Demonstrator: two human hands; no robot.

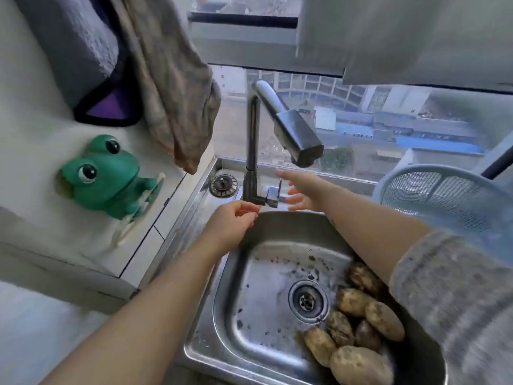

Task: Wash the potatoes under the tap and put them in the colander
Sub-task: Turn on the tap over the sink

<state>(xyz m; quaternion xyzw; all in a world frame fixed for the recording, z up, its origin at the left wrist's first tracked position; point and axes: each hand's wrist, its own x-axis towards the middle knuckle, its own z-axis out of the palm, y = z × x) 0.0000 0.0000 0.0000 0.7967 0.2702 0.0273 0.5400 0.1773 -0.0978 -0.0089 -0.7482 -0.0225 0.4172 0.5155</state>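
Head view: muddy potatoes (358, 329) heaped in near-right corner of sink (249, 287), probably firm, slippery once wet, best cupped around middle; left hand (233, 226) loosely curled, empty, right hand (302, 193) spread beside tap lever (273, 194); colander (444, 195) off sink's right edge.

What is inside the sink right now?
The sink holds muddy potatoes piled on its right side, beside the drain, with specks of dirt scattered over the bare steel. The right sleeve covers the sink's right edge, so more potatoes may lie hidden there.
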